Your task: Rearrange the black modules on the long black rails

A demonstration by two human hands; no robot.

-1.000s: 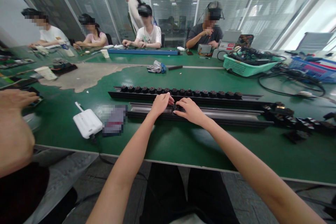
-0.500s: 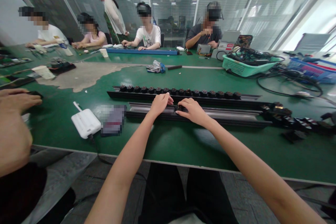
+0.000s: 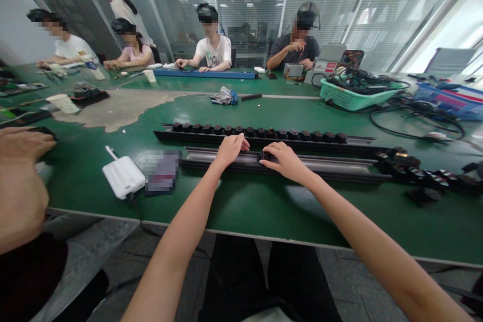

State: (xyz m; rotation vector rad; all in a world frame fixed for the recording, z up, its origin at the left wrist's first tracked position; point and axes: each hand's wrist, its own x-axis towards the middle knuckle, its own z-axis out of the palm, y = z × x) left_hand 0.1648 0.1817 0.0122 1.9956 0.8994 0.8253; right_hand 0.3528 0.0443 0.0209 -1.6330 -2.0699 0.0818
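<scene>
A long black and silver rail lies across the green table in front of me. My left hand rests on it with fingers curled over its top. My right hand is just to the right, fingers pinched on a small black part seated in the rail's channel. Behind lies a second black rail with a row of several black round parts along it. More loose black parts are piled at the right end.
A white box with a cable and a dark flat item lie left of the rail. A co-worker's arm is at my left. A green basket of cables stands far right. Other people sit across the table.
My right hand has slid a little to the right along the rail with the small black part. My left hand has stayed put. A standing person at the back has walked left.
</scene>
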